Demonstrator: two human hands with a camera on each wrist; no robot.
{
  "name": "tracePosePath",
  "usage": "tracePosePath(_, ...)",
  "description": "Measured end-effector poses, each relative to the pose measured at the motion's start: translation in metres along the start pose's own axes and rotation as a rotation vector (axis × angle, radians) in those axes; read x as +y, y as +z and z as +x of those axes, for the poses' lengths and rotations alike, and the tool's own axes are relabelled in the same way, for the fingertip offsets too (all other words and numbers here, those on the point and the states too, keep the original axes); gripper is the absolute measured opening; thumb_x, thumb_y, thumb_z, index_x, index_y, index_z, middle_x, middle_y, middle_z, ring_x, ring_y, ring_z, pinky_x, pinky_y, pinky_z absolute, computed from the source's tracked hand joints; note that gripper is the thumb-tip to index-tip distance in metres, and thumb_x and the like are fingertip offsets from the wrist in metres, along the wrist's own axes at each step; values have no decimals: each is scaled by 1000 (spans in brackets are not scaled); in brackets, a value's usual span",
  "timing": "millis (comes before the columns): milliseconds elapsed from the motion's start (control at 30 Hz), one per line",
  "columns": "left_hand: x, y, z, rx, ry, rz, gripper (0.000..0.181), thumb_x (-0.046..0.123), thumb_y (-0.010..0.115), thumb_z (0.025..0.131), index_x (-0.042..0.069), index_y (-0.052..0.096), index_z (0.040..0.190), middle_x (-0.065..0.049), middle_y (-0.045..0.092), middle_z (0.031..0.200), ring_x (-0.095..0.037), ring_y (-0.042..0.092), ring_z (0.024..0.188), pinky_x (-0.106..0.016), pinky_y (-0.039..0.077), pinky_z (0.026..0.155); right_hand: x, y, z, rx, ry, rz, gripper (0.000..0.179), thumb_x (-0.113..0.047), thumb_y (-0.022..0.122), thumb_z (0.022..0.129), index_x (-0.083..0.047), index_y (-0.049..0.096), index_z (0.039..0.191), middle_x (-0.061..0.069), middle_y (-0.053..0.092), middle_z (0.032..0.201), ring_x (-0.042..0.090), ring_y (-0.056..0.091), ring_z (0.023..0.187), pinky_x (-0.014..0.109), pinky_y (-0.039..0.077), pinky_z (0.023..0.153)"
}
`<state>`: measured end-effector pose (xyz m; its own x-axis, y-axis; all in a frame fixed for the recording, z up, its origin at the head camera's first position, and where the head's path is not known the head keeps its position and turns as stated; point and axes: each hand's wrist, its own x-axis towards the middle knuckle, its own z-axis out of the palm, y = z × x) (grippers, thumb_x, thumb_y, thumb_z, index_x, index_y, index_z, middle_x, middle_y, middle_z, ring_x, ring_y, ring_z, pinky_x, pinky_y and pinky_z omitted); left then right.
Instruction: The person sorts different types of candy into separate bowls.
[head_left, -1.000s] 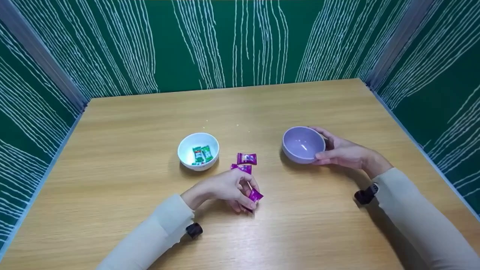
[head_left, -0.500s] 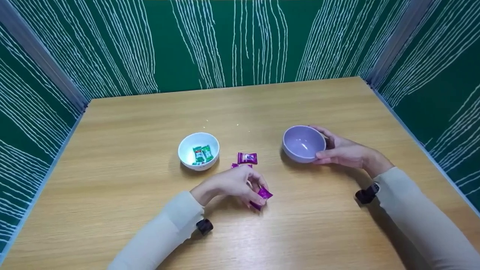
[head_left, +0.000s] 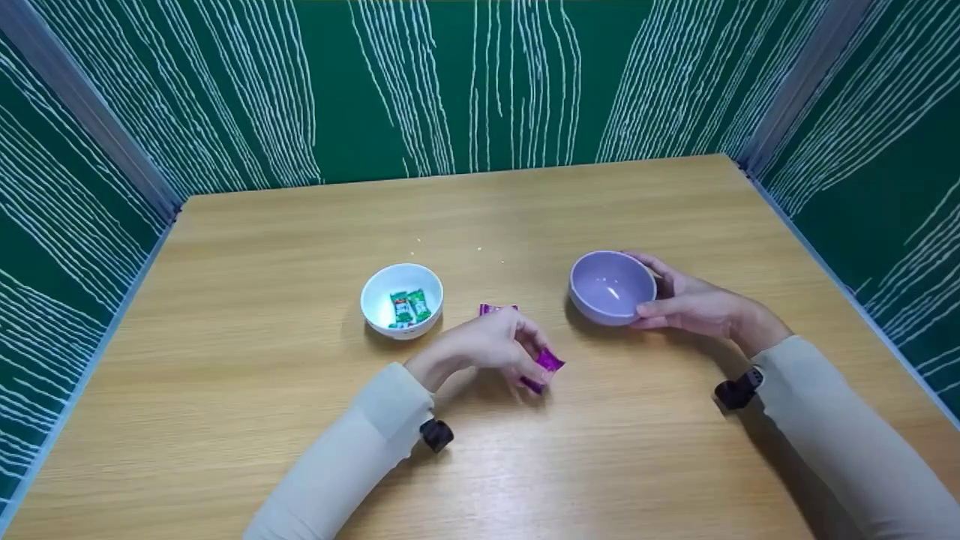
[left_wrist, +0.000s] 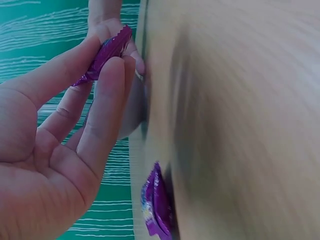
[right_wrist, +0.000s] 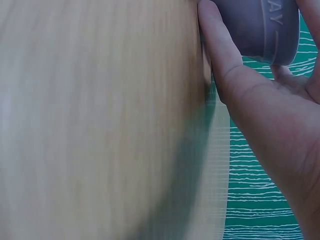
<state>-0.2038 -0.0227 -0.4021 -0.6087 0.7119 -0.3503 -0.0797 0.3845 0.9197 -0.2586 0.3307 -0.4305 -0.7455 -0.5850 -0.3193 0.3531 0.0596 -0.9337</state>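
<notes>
Between the thumb and fingers of my left hand (head_left: 499, 341) is a pinched purple-wrapped candy (head_left: 550, 360), its two ends sticking out past the thumb. The left wrist view shows that candy (left_wrist: 107, 55) above the tabletop. My right hand (head_left: 697, 304) grips the side of a lavender bowl (head_left: 611, 289), thumb at the front and fingers behind. Raised letters mark the bowl's wall (right_wrist: 257, 30) in the right wrist view. Nothing shows inside the bowl. Another purple candy (head_left: 491, 308) on the table is mostly covered by my left hand; the left wrist view has a purple candy (left_wrist: 157, 205) lying there.
A white bowl (head_left: 375, 300) with several green-wrapped candies (head_left: 409, 306) stands left of my left hand. Small pale crumbs (head_left: 480, 248) dot the wooden table (head_left: 262, 300). Green walls (head_left: 525, 90) with white lines close in the back and sides.
My left hand has carried the purple candy rightward and away from me, nearer the lavender bowl, and now covers more of the candies on the table. The right hand and its bowl have stayed put.
</notes>
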Motion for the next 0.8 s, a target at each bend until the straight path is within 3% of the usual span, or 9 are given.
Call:
tracePosePath(200, 11, 1, 10, 44, -11, 23, 24, 2, 84, 82, 7, 75, 104, -11, 74, 94, -18, 72, 76, -33, 62, 72, 0, 0, -1, 5, -1, -9, 90, 4, 63, 97, -32, 11, 161, 11, 3, 160, 39, 30, 141, 50, 46, 106)
tracePosePath(500, 24, 3, 19, 52, 40, 39, 19, 6, 85, 82, 12, 78, 98, -10, 76, 94, -20, 73, 80, -48, 60, 84, 1, 1, 0, -3, -6, 11, 89, 5, 60, 97, -33, 11, 161, 10, 5, 160, 39, 30, 142, 52, 45, 107)
tracePosePath(800, 39, 4, 29, 94, 63, 35, 18, 9, 83, 85, 16, 76, 101, -8, 73, 97, -20, 72, 85, -36, 63, 76, 0, 2, 0, 10, 7, 9, 89, 5, 60, 98, -34, 11, 161, 10, 8, 159, 38, 31, 142, 52, 45, 107)
